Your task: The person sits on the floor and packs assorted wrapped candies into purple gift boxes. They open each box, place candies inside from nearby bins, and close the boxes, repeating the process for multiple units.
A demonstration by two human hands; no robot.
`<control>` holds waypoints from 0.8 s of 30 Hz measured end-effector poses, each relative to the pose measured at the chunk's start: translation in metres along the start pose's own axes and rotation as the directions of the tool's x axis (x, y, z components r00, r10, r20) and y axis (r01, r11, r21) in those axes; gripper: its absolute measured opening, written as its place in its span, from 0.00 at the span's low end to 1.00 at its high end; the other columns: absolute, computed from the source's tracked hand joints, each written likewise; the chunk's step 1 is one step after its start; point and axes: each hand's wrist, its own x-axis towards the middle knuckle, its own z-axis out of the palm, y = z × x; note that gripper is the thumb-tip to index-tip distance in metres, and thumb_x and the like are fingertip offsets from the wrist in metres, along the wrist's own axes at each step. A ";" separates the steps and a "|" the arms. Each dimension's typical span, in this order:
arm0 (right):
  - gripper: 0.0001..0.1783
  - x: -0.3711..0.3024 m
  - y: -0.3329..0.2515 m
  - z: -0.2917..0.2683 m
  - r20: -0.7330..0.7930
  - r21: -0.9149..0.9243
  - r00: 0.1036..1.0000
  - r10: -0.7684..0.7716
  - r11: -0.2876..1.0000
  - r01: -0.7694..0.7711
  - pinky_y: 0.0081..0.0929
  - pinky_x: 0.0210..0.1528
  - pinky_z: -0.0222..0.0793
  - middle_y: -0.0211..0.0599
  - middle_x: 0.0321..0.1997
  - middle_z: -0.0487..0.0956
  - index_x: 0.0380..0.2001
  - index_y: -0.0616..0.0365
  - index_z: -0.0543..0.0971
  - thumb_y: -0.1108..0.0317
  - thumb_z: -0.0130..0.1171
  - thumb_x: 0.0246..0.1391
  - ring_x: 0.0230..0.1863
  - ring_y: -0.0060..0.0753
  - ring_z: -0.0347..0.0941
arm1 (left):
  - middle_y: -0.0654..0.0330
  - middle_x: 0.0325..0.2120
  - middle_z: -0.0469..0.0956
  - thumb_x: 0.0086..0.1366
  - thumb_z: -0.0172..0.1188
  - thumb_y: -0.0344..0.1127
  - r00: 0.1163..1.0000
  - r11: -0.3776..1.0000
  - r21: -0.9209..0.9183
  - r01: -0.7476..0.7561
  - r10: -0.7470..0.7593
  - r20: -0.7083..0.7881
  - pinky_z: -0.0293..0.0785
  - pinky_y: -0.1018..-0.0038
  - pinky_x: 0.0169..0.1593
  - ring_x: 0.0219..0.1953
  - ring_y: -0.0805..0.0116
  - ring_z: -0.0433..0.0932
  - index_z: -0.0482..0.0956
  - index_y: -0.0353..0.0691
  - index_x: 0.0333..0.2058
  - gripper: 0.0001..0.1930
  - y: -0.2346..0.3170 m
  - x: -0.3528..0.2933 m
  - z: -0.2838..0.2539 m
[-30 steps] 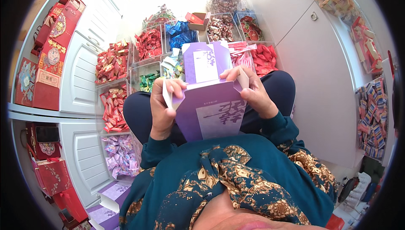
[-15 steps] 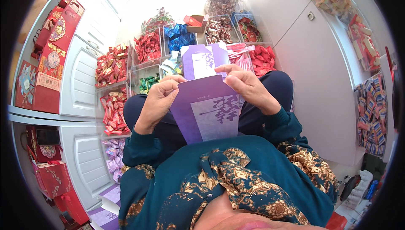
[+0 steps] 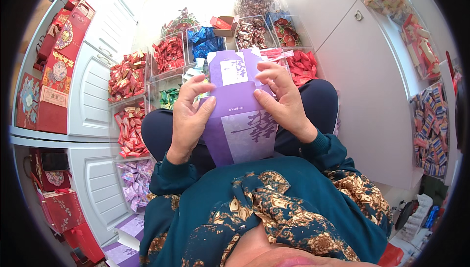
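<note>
A purple paper box point(image 3: 245, 139) with a pale panel and dark brush-style characters leans against my body, between my legs. My left hand point(image 3: 191, 112) holds its upper left corner, with the thumb on the front and the fingers curled loosely above the edge. At the upper right, my right hand point(image 3: 284, 100) has its thumb pressed on the top flap, its other fingers bent and raised. Just beyond stands a second purple box point(image 3: 235, 73) with upright flaps. My fingers partly cover the top edge of the nearer box.
Clear bins of wrapped sweets surround my knees: red packets point(image 3: 169, 54), blue packets point(image 3: 204, 41), brown ones point(image 3: 252, 34) and lilac ones point(image 3: 137, 179). Red gift boxes point(image 3: 63, 66) fill a shelf at left. More purple boxes point(image 3: 125, 247) lie at lower left. A white cabinet point(image 3: 362, 90) stands right.
My thumbs have come onto the front of the nearer box, and my fingers have lifted and spread. Its top flap now tilts differently, showing the small print line lower down.
</note>
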 end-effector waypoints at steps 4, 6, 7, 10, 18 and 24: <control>0.08 0.002 0.000 -0.011 0.263 -0.220 0.965 -0.025 0.972 0.085 0.30 0.48 0.69 0.42 0.44 0.78 0.33 0.63 0.80 0.69 0.59 0.55 0.46 0.38 0.74 | 0.52 0.48 0.72 0.59 0.61 0.29 0.973 0.877 0.431 -0.210 0.145 0.179 0.66 0.71 0.53 0.46 0.64 0.73 0.82 0.36 0.34 0.05 0.000 0.002 -0.005; 0.10 0.005 0.000 -0.013 0.357 -0.212 0.934 0.010 0.975 0.071 0.31 0.43 0.72 0.42 0.38 0.79 0.33 0.63 0.80 0.65 0.60 0.54 0.40 0.40 0.77 | 0.54 0.40 0.77 0.59 0.61 0.31 0.948 0.806 0.536 -0.250 0.091 0.304 0.67 0.72 0.51 0.44 0.64 0.75 0.82 0.36 0.34 0.07 0.002 0.003 -0.010; 0.11 0.006 0.000 -0.015 0.377 -0.236 0.926 -0.017 0.965 0.114 0.32 0.41 0.72 0.42 0.36 0.80 0.33 0.63 0.79 0.64 0.61 0.54 0.38 0.40 0.77 | 0.57 0.30 0.79 0.58 0.63 0.33 0.945 0.801 0.531 -0.278 0.129 0.301 0.68 0.73 0.47 0.41 0.64 0.76 0.81 0.34 0.33 0.08 0.002 0.003 -0.010; 0.15 0.009 -0.003 -0.019 0.449 -0.281 0.894 -0.016 0.947 0.158 0.33 0.41 0.72 0.43 0.37 0.80 0.33 0.62 0.80 0.59 0.61 0.54 0.39 0.41 0.77 | 0.56 0.38 0.79 0.59 0.61 0.32 0.937 0.858 0.502 -0.106 -0.083 0.339 0.67 0.70 0.53 0.46 0.63 0.74 0.82 0.34 0.34 0.07 0.009 0.003 -0.017; 0.18 0.001 -0.013 -0.025 0.524 -0.335 0.851 0.006 0.921 0.199 0.37 0.52 0.68 0.51 0.41 0.78 0.35 0.61 0.81 0.57 0.66 0.48 0.51 0.48 0.72 | 0.54 0.35 0.80 0.56 0.66 0.34 0.851 0.812 0.477 -0.336 0.045 0.523 0.69 0.69 0.51 0.46 0.59 0.76 0.82 0.36 0.38 0.12 0.009 0.002 -0.028; 0.17 0.001 -0.015 -0.022 0.472 -0.316 0.881 -0.047 0.923 0.218 0.38 0.55 0.66 0.41 0.40 0.80 0.37 0.60 0.80 0.62 0.69 0.46 0.54 0.46 0.71 | 0.55 0.37 0.81 0.55 0.66 0.35 0.842 0.811 0.416 -0.411 0.162 0.515 0.67 0.65 0.55 0.51 0.56 0.74 0.82 0.35 0.38 0.13 0.002 -0.001 -0.031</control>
